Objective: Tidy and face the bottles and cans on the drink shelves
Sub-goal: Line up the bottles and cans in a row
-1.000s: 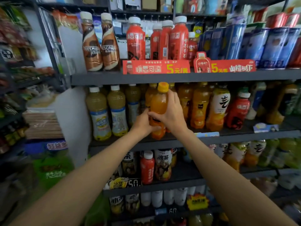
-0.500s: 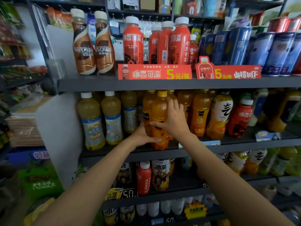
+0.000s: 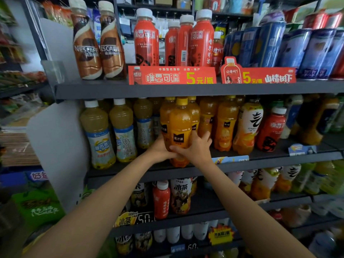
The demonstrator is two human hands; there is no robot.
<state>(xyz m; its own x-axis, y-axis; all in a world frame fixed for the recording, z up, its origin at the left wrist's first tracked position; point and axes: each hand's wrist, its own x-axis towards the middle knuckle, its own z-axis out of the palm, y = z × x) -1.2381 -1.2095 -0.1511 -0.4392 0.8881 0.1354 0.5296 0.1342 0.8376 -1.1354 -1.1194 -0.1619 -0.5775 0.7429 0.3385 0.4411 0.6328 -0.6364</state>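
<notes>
Head view: both hands are wrapped around the lower body of one orange juice bottle (image 3: 180,131) standing at the front edge of the middle shelf (image 3: 279,161). The left hand (image 3: 160,149) grips the bottle from its left side and the right hand (image 3: 195,148) grips it from the right, thumbs meeting at the front below the label. Compared with one second ago, the bottle has been lowered from a raised, tilted position onto the shelf and now stands upright, and its dark label patch reading 美汁源 has been turned to face outward. Judged from this, the facing of this bottle is nearly complete; release and a move to the next item are the likely remaining steps. Further orange bottles of the same type stand directly behind and beside it. Readable markings: two brown coffee bottles (image 3: 98,43) on the upper shelf read NESCAFE; the red price strip (image 3: 172,75) beneath the red bottles (image 3: 147,40) reads 唯思可達 5元/瓶; the adjoining strip (image 3: 268,76) reads 5元 and 山楂树下. On the lower shelf, a tea bottle (image 3: 180,196) reads 冰茶, and a tag (image 3: 127,219) reads 900ml. Blue cans (image 3: 297,49) at upper right are too blurred to read.
</notes>
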